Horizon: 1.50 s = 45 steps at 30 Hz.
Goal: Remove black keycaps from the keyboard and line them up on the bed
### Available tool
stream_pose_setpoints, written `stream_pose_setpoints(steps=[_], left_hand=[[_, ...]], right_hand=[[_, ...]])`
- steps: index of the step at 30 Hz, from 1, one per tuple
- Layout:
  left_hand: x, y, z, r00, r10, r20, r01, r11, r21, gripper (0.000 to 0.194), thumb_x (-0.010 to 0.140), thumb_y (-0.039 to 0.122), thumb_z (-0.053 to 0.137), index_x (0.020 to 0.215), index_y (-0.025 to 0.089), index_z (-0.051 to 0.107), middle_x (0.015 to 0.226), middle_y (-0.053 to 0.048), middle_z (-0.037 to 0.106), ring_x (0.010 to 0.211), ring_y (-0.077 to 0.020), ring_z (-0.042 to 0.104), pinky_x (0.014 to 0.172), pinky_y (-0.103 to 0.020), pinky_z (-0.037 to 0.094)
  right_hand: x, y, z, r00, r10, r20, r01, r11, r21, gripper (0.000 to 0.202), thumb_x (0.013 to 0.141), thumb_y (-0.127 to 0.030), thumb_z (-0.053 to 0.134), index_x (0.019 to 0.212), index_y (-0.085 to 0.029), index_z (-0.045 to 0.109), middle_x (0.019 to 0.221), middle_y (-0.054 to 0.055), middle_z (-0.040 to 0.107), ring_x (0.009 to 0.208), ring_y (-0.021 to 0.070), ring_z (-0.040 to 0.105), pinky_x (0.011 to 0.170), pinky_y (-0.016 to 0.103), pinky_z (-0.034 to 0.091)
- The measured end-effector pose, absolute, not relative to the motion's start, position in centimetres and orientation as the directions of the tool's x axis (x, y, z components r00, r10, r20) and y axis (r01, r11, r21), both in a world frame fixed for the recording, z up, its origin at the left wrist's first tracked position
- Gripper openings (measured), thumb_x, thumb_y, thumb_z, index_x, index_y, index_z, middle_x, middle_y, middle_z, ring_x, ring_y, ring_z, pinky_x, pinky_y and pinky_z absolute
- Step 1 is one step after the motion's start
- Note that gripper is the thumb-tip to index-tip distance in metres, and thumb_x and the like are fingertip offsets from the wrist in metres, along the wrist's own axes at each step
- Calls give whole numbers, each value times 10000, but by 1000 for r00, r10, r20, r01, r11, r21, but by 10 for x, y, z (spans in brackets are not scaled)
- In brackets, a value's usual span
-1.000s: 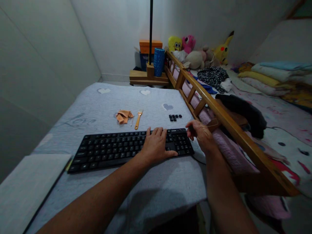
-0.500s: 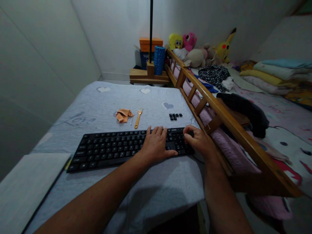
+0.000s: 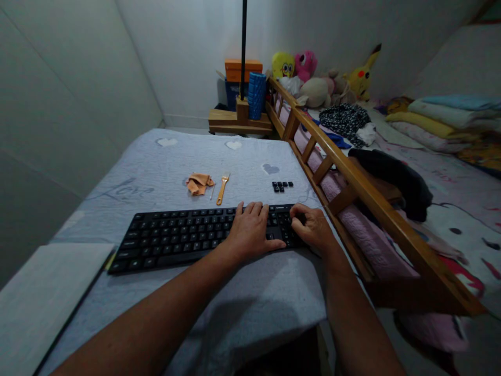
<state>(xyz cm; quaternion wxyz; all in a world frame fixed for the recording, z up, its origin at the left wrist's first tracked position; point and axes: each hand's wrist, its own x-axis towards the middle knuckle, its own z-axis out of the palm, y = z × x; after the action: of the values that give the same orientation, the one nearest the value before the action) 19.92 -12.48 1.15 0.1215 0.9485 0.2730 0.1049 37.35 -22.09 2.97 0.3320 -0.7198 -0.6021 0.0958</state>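
A black keyboard [image 3: 172,237] lies across the cloth-covered table. My left hand [image 3: 250,230] rests on its right-middle part, fingers stretched forward and thumb out to the side. Over the number pad, my right hand [image 3: 313,227] is closed, thumb and forefinger curled together in a loop. Whatever lies between those fingertips is hidden. Behind the keyboard's right end sit several loose black keycaps [image 3: 282,186]. A small brush [image 3: 223,189] with a yellow handle, a cotton swab [image 3: 212,192] and a crumpled orange cloth [image 3: 199,184] lie beyond its middle.
A wooden bed rail [image 3: 336,156] runs close along the table's right side, near my right forearm. A white flat board or pad [image 3: 50,292] is at the left front. Plush toys [image 3: 305,65] and folded bedding [image 3: 450,117] lie on the bed.
My right hand has shifted slightly left over the number pad, its thumb and forefinger curled. My left hand stays in place on the keyboard.
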Motion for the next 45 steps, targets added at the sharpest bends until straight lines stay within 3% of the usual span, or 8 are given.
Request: stream_pose_setpoints(steps=[5, 15, 22, 27, 33, 38, 45], left_hand=[[199, -124, 10, 830, 542, 134, 492, -823, 284, 961, 695, 795, 553, 1375, 122, 458, 1359, -186, 529, 1288, -353, 438, 1160, -551, 191], [199, -124, 12, 829, 543, 133, 491, -821, 292, 914, 713, 786, 541, 1372, 158, 458, 1349, -166, 539, 1286, -341, 443, 1162, -545, 191], [199, -124, 12, 828, 545, 129, 491, -817, 302, 921, 695, 775, 571, 1373, 161, 461, 1344, -168, 539, 1284, -352, 442, 1161, -553, 191], [199, -124, 11, 829, 545, 124, 491, -817, 303, 936, 699, 780, 563, 1379, 145, 453, 1354, -174, 532, 1298, -354, 430, 1165, -551, 179], [199, -124, 12, 833, 541, 119, 485, -815, 316, 961, 687, 818, 537, 1372, 148, 462, 1358, -176, 531, 1289, -355, 439, 1161, -558, 186], [199, -124, 12, 833, 540, 122, 486, -819, 304, 986, 682, 816, 543, 1378, 124, 457, 1348, -186, 533, 1290, -359, 437, 1158, -561, 191], [200, -124, 9, 831, 542, 127, 487, -818, 305, 975, 680, 807, 551, 1388, 143, 455, 1357, -179, 527, 1294, -357, 432, 1162, -553, 186]], right_hand=[[376, -224, 32, 266, 913, 309, 802, -32, -597, 100, 738, -172, 475, 681, -204, 550, 554, -52, 458, 512, 111, 440, 548, 246, 323], [377, -220, 26, 324, 906, 271, 771, -88, -631, 128, 734, -184, 471, 662, -205, 575, 559, -43, 506, 506, 119, 442, 558, 260, 338], [382, -223, 33, 341, 927, 157, 735, -159, -659, 61, 762, -248, 546, 750, -207, 589, 609, -31, 549, 566, 136, 499, 559, 252, 359], [386, -226, 41, 314, 949, 34, 680, -199, -705, 125, 769, -274, 600, 870, -202, 612, 677, -31, 587, 591, 133, 518, 567, 245, 375], [388, -226, 43, 279, 956, 94, 697, -134, -705, 136, 764, -258, 624, 883, -195, 648, 858, 22, 657, 762, 161, 584, 696, 267, 421], [388, -226, 41, 308, 951, 35, 664, -188, -724, 122, 794, -272, 604, 878, -198, 654, 755, 4, 662, 687, 160, 581, 652, 268, 412], [390, -223, 34, 332, 941, 60, 646, -181, -742, 120, 809, -299, 601, 866, -202, 644, 778, 6, 667, 710, 165, 594, 645, 264, 411]])
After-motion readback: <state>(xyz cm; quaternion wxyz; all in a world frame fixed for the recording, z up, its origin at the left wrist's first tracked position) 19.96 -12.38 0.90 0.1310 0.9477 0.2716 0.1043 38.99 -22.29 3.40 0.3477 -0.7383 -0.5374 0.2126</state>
